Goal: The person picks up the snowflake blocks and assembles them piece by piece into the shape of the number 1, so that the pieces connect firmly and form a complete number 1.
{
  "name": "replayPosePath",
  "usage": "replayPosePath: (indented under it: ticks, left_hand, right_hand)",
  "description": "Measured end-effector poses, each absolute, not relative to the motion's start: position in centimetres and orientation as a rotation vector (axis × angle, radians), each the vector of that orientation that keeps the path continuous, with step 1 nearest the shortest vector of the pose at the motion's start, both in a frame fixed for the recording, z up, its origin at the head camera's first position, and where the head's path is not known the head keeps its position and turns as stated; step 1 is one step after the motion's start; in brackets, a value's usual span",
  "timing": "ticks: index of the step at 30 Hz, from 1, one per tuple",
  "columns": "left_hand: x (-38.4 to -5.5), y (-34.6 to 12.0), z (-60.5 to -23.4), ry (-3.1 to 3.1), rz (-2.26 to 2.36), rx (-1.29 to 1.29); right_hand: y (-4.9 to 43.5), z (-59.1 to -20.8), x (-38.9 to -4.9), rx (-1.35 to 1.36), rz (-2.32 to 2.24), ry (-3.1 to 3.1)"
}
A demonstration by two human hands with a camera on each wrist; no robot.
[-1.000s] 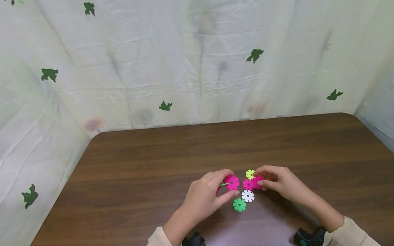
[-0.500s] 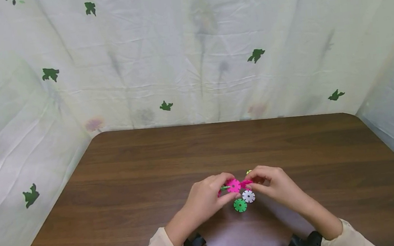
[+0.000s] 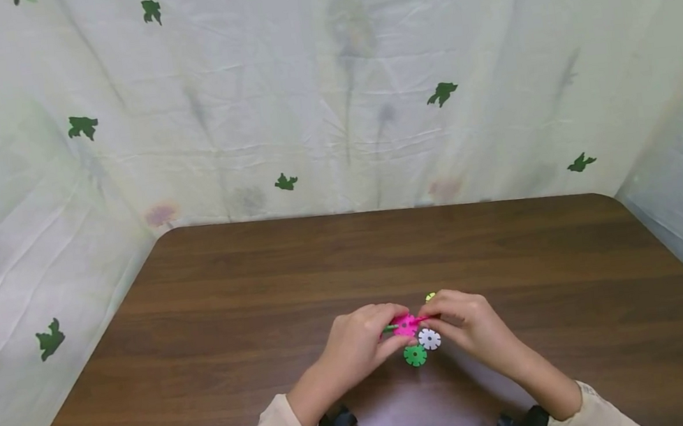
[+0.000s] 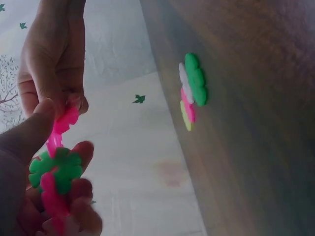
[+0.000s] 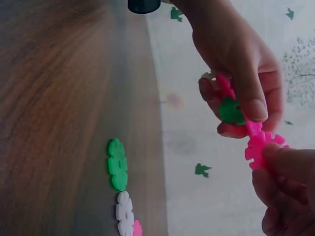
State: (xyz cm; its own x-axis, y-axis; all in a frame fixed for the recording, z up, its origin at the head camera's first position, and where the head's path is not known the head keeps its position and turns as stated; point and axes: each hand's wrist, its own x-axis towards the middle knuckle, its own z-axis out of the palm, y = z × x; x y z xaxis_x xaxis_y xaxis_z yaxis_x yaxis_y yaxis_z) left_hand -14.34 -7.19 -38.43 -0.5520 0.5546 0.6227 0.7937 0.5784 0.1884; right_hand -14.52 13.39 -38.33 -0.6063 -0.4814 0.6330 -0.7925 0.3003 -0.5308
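In the head view, my left hand [image 3: 359,344] holds a small chain of notched plastic discs off the table. A pink disc [image 3: 406,326] is at its near end, and the left wrist view shows a green disc [image 4: 66,172] slotted to more pink. My right hand [image 3: 477,324] pinches another pink notched disc [image 5: 256,151] by its rim. Its edge meets the chain's pink disc; how deep the slots sit is hidden by fingers. Below the hands lie a white disc [image 3: 430,339] and a green disc [image 3: 415,356].
A yellow disc [image 3: 430,296] is partly covered by my right hand, and a loose pink disc [image 4: 188,105] shows in the left wrist view. The brown wooden table [image 3: 249,287] ends at a white printed cloth [image 3: 304,105] behind and beside it.
My right hand has moved left, lifting a pink disc from beside the other discs and turning it edge-on against the chain. The left hand stays nearly in place.
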Motion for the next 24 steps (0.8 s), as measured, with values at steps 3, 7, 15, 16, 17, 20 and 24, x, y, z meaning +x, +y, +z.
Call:
replayPosePath:
  ticks: [3,7,15,16,17,20,24]
  left_hand:
    - [-14.5,-7.3,-38.3,-2.315,-0.600,-1.076]
    - [-14.4,-7.4,-38.0,-2.385,-0.458,-1.059]
    - [-13.9,-6.9,-38.2,-2.400,-0.412,-1.044]
    - [-13.9,-6.8,-38.4,-2.372,-0.407,-1.038]
    - [-13.9,-6.8,-38.5,-2.341,-0.403,-1.030]
    - [-14.0,-6.7,-38.9,-2.268,-0.408,-1.004]
    - [-14.2,-6.7,-39.0,-2.213,-0.420,-0.976]
  right_hand:
    - [13.4,-38.3,-14.5,1.086,1.253,-2.268]
    - [13.3,-38.2,-14.3,0.961,1.340,-2.377]
    - [13.1,-38.3,-14.2,0.680,1.852,-2.509]
    - [13.0,-38.4,-14.2,0.668,1.898,-2.508]
    - [13.0,-38.5,-14.3,0.671,1.931,-2.504]
    - [13.1,-38.6,-14.4,0.726,1.966,-2.491]
    - [13.9,-38.9,-15.1,0.825,1.896,-2.436]
